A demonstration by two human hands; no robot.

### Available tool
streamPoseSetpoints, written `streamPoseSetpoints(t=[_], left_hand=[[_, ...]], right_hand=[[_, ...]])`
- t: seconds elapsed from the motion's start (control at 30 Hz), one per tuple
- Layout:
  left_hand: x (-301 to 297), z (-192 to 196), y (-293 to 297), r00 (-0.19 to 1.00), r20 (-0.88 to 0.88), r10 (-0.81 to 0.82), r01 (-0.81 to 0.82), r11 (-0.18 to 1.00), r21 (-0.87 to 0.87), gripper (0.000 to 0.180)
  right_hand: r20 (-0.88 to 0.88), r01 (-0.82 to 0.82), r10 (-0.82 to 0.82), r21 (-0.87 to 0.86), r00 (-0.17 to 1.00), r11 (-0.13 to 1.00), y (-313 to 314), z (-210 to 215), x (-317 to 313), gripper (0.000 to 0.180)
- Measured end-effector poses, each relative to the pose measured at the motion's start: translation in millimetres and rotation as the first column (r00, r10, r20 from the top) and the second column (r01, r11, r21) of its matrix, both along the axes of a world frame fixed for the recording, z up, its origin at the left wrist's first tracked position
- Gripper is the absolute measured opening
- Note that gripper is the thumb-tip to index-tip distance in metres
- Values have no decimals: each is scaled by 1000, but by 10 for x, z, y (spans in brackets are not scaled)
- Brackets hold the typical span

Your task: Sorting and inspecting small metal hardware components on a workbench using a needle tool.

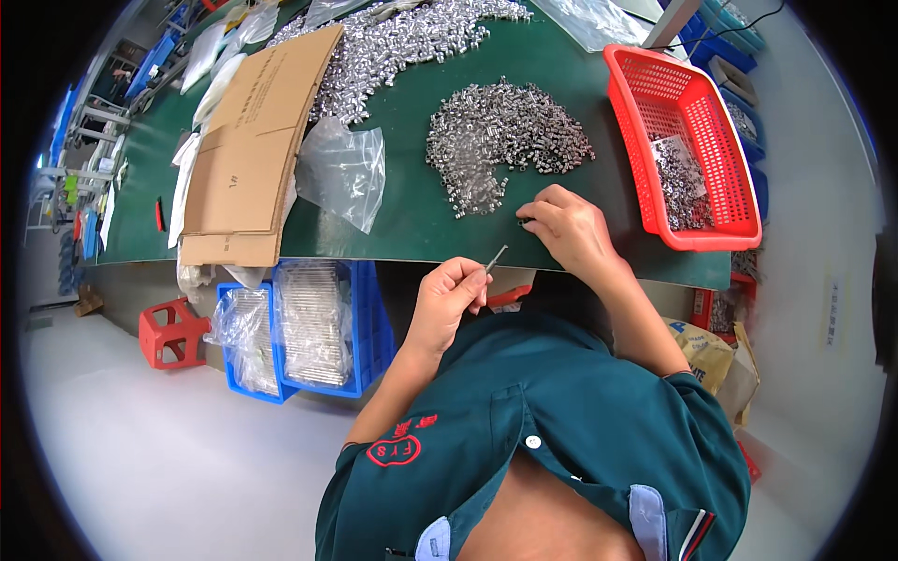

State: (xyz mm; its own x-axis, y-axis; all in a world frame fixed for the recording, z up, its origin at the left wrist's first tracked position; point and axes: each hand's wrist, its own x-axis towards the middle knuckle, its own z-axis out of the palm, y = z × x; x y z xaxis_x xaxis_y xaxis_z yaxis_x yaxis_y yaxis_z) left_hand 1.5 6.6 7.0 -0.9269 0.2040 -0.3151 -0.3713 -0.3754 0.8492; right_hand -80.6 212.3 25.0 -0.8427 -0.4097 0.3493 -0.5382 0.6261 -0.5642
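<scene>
Pin (496, 259), thin and metallic, sits pinched in the left hand (452, 294) at lower centre of the frame, its tip angled up toward the table edge. The right hand (569, 224) is closed down on the green table (412, 210), fingertips nipping what looks like a tiny dark part, too small to tell for sure. Just above it spreads the heap of small silver metal pieces (505, 140). Right of frame, a red basket (739, 229) holds more. Left, a clear plastic bag (344, 173) and flattened cardboard (253, 140). To do this well, I'd judge: keep that pin steady and bring one piece squarely onto its tip.
</scene>
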Motion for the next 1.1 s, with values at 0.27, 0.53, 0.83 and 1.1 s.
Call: streamPoseSetpoints(t=[0.27,0.53,0.83,1.1], left_hand=[[0,24,12,1000,-19,4,-4,1000,-13,12],[-19,55,75,997,-49,-67,61,991,-116,12],[11,70,39,997,-13,-74,72,989,-132,13],[11,74,92,996,-35,-80,75,991,-108,13]], right_hand=[[101,63,-50,-132,994,989,49,-34,77,10],[713,231,284,-532,641,815,-26,148,243,9],[459,-18,234,-426,857,904,-68,247,302,8],[364,-45,192,-376,911,926,-75,201,347,10]])
